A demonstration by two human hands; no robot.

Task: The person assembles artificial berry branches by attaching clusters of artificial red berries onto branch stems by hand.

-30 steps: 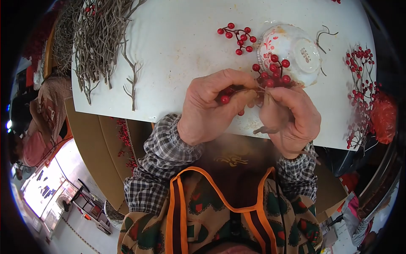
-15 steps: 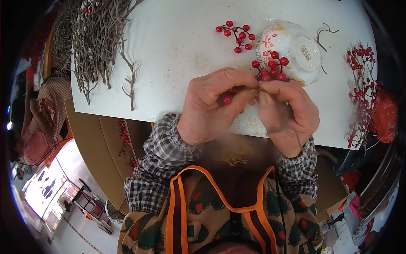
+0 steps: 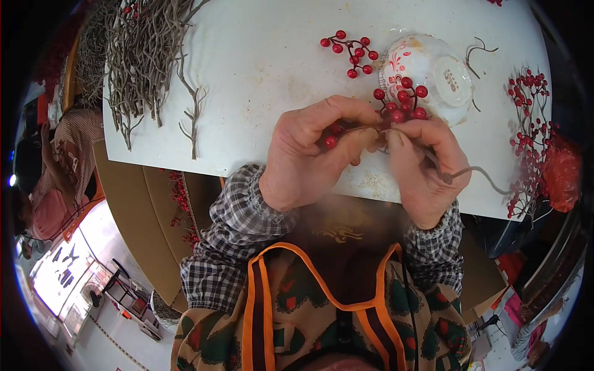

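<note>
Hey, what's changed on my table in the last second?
The brown stem has swung from low across your right wrist up and out to the right of your right hand. Nothing was visibly grasped or released: both hands, the left too, keep pinching at the red berry sprig. The upturned bowl and bare twigs stayed put.

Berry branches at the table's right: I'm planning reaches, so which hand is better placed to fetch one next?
Probably the right hand: it lies nearer the berry branches than the left hand does. Both handle a berry sprig.
</note>
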